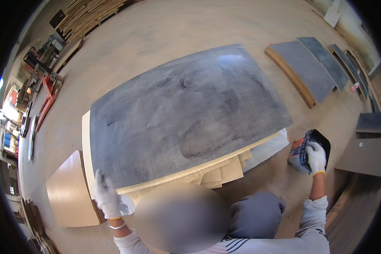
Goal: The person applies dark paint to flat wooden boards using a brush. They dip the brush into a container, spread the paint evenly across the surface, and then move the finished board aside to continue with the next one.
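A large dark grey sheet, streaked with darker swirls, lies flat on a stack of pale plywood sheets. My left hand, in a white glove, rests at the sheet's near left corner, its fingers stretched out and holding nothing. At the right, my gloved right hand reaches into the mouth of a black plastic tub with an orange label. Its fingers look curled; the tub wall and the glove hide what they grip.
A brown board leans low at the left. Smaller grey-topped panels are stacked at the far right, with more dark boards nearer. A red pallet jack and a pile of timber stand far left. My knee is close to the stack.
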Demonstrator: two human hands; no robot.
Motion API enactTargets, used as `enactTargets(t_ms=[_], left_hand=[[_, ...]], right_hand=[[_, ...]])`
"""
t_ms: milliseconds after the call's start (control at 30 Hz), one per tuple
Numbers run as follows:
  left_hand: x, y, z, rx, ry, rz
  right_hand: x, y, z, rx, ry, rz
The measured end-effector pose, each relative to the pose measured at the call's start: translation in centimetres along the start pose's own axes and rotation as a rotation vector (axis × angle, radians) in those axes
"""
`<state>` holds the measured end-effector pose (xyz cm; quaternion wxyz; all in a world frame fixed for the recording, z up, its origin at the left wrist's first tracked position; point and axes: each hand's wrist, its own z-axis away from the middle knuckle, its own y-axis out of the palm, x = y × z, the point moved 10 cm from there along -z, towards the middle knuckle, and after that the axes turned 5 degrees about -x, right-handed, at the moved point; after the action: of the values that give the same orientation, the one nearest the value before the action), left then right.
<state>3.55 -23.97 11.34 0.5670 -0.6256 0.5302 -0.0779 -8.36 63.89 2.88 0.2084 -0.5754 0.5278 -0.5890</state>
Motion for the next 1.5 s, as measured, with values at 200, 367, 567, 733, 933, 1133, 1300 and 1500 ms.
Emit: enactTargets(t_ms=[200,367,567,733,933,1133,1300,1500], left_hand=[[17.1,0.1,-1.0,0.085,-0.344,-0.3],[14.9,0.0,-0.8,-0.044,-0.234,-0.305],[16.7,-0.3,-0.9,-0.132,-0.455,-0.124],[19.5,0.0,1.8,-0.097,-0.405,-0.143],[22.4,0.5,5.5,0.063,-0.642,0.185],[20.9,3.9,8.8,0.054,-0.819,0.721],[14.8,1.9,7.2,-0.033,-0.737,0.212],[7.1,1.1,4.3,-0.179,-0.779,0.513]], right_hand=[[2.0,12.4,-3.7,0.041,0.512,-0.959],[5.7,16.4,-3.8,0.281,0.784,-1.345],[6.4,17.9,-4.5,0.347,0.696,-1.435],[6.3,20.2,-10.6,0.195,0.73,-1.332],[5.0,20.2,-9.4,0.289,0.713,-1.47],[7.6,20.3,-12.5,0.461,0.577,-1.231],[9.0,15.7,-17.2,0.386,0.329,-1.289],[8.4,3.4,-21.8,0.304,0.282,-1.513]])
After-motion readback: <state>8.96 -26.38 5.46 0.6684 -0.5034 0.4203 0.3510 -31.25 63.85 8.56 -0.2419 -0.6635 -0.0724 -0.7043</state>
